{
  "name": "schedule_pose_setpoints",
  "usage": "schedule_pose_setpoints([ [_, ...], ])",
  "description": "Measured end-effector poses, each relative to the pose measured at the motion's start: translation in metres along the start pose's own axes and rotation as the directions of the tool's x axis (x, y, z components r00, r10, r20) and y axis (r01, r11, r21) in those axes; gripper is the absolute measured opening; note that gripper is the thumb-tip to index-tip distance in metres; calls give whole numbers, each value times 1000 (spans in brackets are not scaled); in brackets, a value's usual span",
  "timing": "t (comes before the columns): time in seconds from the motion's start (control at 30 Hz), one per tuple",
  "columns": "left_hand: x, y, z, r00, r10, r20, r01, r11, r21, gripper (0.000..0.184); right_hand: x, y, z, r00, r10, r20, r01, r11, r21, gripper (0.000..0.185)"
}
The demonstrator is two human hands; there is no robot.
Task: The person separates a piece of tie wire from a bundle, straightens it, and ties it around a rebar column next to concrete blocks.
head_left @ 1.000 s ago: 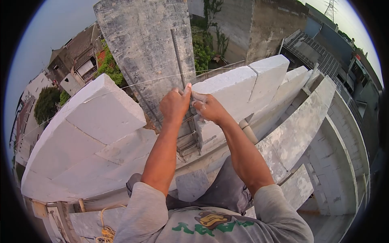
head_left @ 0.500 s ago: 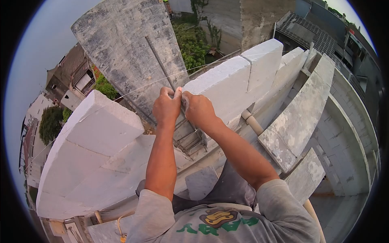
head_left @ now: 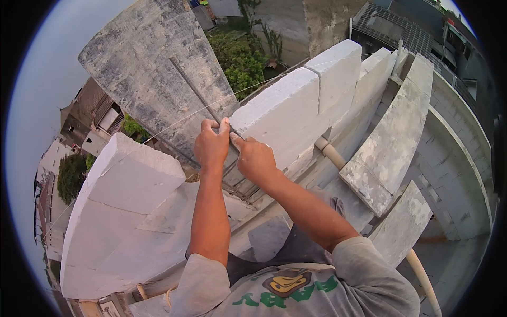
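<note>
A long dark metal rod (head_left: 190, 83) slants down from the upper left and passes between my hands. My left hand (head_left: 211, 147) is closed at its lower part, thumb pointing up against the rod. Lower and to the right, my right hand (head_left: 257, 162) is closed, with thumb and forefinger at the rod; the other fingers are curled under. Below the hands, a cage of thin steel bars (head_left: 240, 182) sits in the gap between two white block wall sections. The right section (head_left: 288, 103) stands just beside my right hand; the left section (head_left: 132, 179) has a stepped end.
A thin string (head_left: 185, 117) runs across the gap above both wall sections. Behind it leans a large weathered board (head_left: 153, 63). To the right are stained planks (head_left: 393, 137) and a pipe (head_left: 331, 152). A grey block piece (head_left: 269, 238) lies by my legs. Beyond the wall the ground drops away.
My hands have moved slightly apart, the right one sliding lower along the rod. The rod's upper end has shifted left and down in view, and the camera has tilted slightly.
</note>
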State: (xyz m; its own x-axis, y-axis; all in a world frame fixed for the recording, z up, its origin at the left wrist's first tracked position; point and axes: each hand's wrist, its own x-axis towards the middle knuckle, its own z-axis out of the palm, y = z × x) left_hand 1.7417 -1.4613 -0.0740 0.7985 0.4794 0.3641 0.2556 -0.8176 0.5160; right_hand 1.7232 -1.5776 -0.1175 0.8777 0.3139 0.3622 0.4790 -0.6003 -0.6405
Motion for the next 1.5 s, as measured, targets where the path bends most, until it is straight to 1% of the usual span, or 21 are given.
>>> schedule_pose_setpoints([
  [0.07, 0, 0, -1, 1000, 12, -3, -12, 1000, 22, 43, 2, -8, -2, 1000, 9, 15, -9, 999, -31, 36],
  [0.17, -1, 2, -3, 1000, 28, -1, -28, 998, 59, 42, -3, 8, 17, 984, 86, 159, -65, 990, -128, 31],
  [0.27, -3, 3, -2, 999, 35, 3, -35, 997, 72, 41, -17, 26, 35, 975, 161, 152, -141, 981, -136, 30],
  [0.43, -2, 3, -3, 999, 2, 38, -4, 999, 45, 41, -23, 29, 52, 975, 190, 118, -178, 979, -104, 33],
  [0.57, -1, 2, -4, 999, -3, 38, 0, 997, 72, 42, -22, 29, 65, 968, 235, 87, -229, 971, -75, 35],
  [0.77, -3, 6, -9, 998, -25, 64, 22, 999, 45, 47, -29, 51, 57, 972, 232, 41, -227, 967, -115, 36],
  [0.87, -2, 4, -6, 999, -7, 47, 5, 998, 60, 47, -31, 57, 59, 977, 209, 41, -203, 973, -112, 38],
  [0.93, -3, 4, -4, 999, -8, 38, 6, 999, 52, 46, -25, 56, 63, 975, 206, 82, -197, 975, -105, 41],
  [0.97, -3, 3, -3, 999, -6, 38, 4, 999, 49, 44, -22, 54, 66, 973, 204, 104, -194, 976, -100, 42],
  [1.07, -1, -1, -1, 1000, -3, 23, 2, 999, 54, 39, -18, 48, 69, 972, 220, 81, -214, 974, -71, 45],
  [1.17, -1, -1, 2, 1000, 3, 5, -3, 998, 64, 40, -19, 60, 89, 965, 261, 16, -261, 962, 74, 46],
  [1.27, 0, -1, 3, 1000, 6, 9, -6, 999, 48, 42, -32, 71, 97, 919, 388, 67, -392, 919, 47, 47],
  [1.37, -1, 2, 1, 999, -32, 43, 31, 999, 27, 46, -48, 83, 108, 924, 368, 105, -373, 927, 32, 49],
  [1.43, -6, 0, 2, 996, -75, 56, 75, 997, 9, 49, -48, 81, 107, 950, 312, 26, -313, 947, 64, 44],
  [1.47, -10, -7, 4, 994, -90, 62, 91, 996, -21, 47, -47, 79, 105, 958, 285, -17, -283, 956, 79, 42],
  [1.5, -15, -20, 7, 993, -101, 65, 104, 993, -51, 45, -46, 78, 103, 954, 299, -13, -297, 950, 97, 41],
])
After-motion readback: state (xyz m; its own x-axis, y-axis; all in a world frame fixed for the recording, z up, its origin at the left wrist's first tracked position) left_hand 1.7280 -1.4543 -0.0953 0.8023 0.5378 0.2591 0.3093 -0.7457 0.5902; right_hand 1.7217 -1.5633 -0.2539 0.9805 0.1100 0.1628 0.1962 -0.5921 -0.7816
